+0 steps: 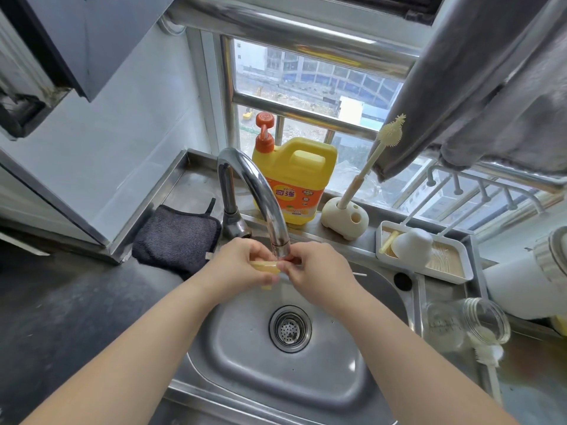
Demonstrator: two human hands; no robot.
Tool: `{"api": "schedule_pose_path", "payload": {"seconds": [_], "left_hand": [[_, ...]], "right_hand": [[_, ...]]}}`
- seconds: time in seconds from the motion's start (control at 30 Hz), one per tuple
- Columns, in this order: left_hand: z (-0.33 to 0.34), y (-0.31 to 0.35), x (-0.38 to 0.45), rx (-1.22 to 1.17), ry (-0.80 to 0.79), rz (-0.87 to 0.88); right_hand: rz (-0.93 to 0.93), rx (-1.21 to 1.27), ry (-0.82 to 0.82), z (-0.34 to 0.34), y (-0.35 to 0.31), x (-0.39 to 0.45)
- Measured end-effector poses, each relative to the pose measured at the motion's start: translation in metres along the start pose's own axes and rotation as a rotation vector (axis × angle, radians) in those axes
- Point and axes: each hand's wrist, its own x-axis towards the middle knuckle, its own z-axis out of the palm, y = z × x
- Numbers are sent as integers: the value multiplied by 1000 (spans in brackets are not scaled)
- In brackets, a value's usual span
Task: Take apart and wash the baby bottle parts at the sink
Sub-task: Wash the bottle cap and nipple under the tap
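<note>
Both my hands meet just under the spout of the chrome faucet (260,191), above the steel sink (233,348). My left hand (236,268) grips a small translucent yellowish bottle part (265,266), soft-looking and partly hidden by my fingers. My right hand (319,271) pinches the same part at its right end, fingers closed. The clear glass bottle body (469,323) lies on its side on the counter to the right, with a white bottle brush (487,354) beside its mouth.
A yellow dish soap jug (294,179) with an orange pump stands behind the faucet. A cream brush holder (343,217), a white tray (423,250) with a white sponge piece, and a dark cloth (178,237) ring the basin. Grey towels hang at upper right.
</note>
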Motion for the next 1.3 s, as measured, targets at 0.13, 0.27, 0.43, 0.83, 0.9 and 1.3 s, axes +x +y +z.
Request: {"api": "schedule_pose_path", "payload": {"seconds": [0.13, 0.27, 0.43, 0.83, 0.9, 1.3], "left_hand": [[0, -6, -1, -18, 24, 23], [-5, -3, -5, -230, -6, 26], [-3, -7, -7, -352, -51, 21], [6, -12, -12, -582, -139, -76], [7, -8, -12, -498, -106, -37], [-8, -9, -9, -424, -51, -16]], "right_hand": [[-1, 16, 9, 0, 1, 0], [18, 46, 8, -5, 8, 0], [28, 103, 25, -7, 16, 3], [34, 198, 28, -3, 18, 0], [22, 192, 39, -4, 14, 2], [30, 114, 14, -8, 21, 0]]}}
